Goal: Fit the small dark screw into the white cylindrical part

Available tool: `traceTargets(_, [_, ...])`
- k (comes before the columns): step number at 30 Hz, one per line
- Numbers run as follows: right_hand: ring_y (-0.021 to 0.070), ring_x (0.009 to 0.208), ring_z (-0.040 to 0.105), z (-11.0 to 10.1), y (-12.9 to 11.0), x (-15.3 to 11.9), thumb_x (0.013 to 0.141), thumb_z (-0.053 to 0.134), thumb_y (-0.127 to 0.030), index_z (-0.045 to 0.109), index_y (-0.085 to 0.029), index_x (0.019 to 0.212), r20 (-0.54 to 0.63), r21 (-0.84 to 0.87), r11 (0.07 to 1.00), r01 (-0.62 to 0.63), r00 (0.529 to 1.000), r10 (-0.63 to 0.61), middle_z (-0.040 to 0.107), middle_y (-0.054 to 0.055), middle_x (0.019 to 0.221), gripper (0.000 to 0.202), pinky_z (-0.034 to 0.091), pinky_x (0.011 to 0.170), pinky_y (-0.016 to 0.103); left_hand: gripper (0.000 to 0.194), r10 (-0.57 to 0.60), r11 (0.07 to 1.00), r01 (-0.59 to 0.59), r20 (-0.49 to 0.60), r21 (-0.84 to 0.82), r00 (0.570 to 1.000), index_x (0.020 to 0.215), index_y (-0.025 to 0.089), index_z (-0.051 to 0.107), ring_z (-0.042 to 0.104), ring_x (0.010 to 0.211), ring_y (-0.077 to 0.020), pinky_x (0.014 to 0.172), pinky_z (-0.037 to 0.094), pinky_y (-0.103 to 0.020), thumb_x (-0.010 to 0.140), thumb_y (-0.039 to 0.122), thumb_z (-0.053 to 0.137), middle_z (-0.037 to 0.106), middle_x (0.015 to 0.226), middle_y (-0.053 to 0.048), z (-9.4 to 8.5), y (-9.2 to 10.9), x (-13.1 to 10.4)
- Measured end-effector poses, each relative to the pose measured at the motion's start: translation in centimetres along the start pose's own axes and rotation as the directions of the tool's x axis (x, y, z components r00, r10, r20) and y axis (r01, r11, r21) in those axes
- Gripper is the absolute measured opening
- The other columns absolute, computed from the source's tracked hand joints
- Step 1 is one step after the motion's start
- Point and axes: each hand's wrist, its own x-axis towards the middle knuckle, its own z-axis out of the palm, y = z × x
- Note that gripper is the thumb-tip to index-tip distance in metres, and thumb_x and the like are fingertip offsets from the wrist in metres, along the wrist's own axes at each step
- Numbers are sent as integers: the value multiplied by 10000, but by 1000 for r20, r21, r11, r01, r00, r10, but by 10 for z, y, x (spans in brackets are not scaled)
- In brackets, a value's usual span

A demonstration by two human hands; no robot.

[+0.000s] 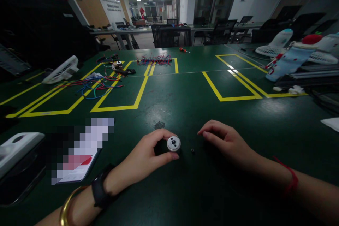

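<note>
A round silver motor-like part [173, 143] stands on the green table, its flat face with dark holes turned up. My left hand [150, 150] is closed around it, thumb at the near side and fingers at the far side. Just right of it a tiny dark cylindrical piece [192, 150] lies on the table, touched by neither hand. My right hand [225, 137] rests to the right of that small piece, fingers curled and thumb tip a little apart from the index finger, with nothing between them.
A phone [76, 169] and a white-topped device [19, 148] lie at the left. Further back are coloured wires [97, 86], a wire bundle [156, 60], a white fan [62, 70] and an orange screwdriver [183, 49]. A light blue plush-like item [288, 60] stands at the back right.
</note>
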Motion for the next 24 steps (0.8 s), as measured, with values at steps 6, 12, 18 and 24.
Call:
traceTargets(6, [242,1020,563,13,-1,-4,837,644,-241,687,-212,1032,206,-360,879,312,946,-252,590,91,1118,202,487,863,404,229,-1,1000,1,-14,-4,1000,1021,215,612,608,938,-213,829,468,-324,823,251,722,656,1011,-20,1,0,0])
traceTargets(12, [169,882,591,18,-19,3,894,586,-232,660,-196,1028,96,-278,909,312,950,-297,559,79,1082,157,528,746,303,237,18,1000,-18,-13,0,1000,1028,218,612,604,934,-205,827,459,-315,824,250,727,653,1012,-13,2,0,0])
traceTargets(18, [194,921,595,27,-46,17,903,573,-262,662,-213,1038,123,-354,829,433,900,-418,574,75,1095,169,503,810,342,242,22,999,-21,-24,27,999,1043,213,611,602,911,-208,797,463,-315,831,271,711,651,1000,-16,2,0,-1])
traceTargets(24, [180,842,609,33,-53,23,905,557,-299,692,-215,994,182,-423,799,427,904,-387,593,67,1092,182,495,748,320,244,18,999,-17,-31,38,999,1031,216,611,602,891,-206,782,461,-312,825,294,718,648,983,-11,3,0,-1])
